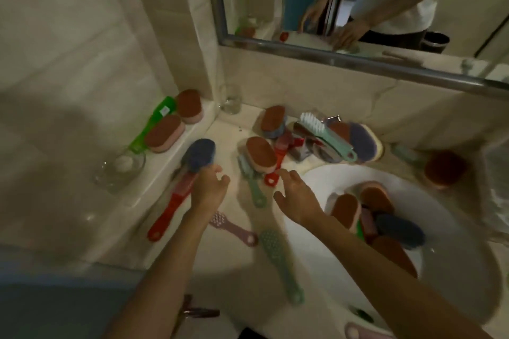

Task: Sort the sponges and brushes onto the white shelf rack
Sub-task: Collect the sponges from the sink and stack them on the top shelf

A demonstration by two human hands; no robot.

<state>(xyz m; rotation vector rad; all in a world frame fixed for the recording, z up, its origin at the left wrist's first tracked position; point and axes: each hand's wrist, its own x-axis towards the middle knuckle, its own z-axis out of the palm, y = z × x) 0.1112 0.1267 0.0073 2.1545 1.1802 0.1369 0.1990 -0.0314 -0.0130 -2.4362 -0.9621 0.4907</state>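
Observation:
My left hand [209, 187] reaches over the counter's left side, its fingers at the near end of a blue sponge [199, 153] that lies over a red brush [170, 201]; the blur hides any grip. My right hand [297, 195] hovers open with spread fingers, just short of a second red brush's handle end [271, 180] and a brown-topped pink sponge [260, 154]. Two more such sponges [165, 132] and a green brush [154, 124] lie on the left ledge. Several sponges fill the sink basin [303, 181]. A white gridded thing [495, 187] shows at the right edge.
The faucet [325, 151] is ringed by a white-bristled teal brush [325, 132] and a purple sponge [363, 140]. Pink [234, 228] and teal [281, 264] brushes lie near the front. A glass [230, 99] and a jar [121, 170] stand by the wall, under a mirror [358, 8].

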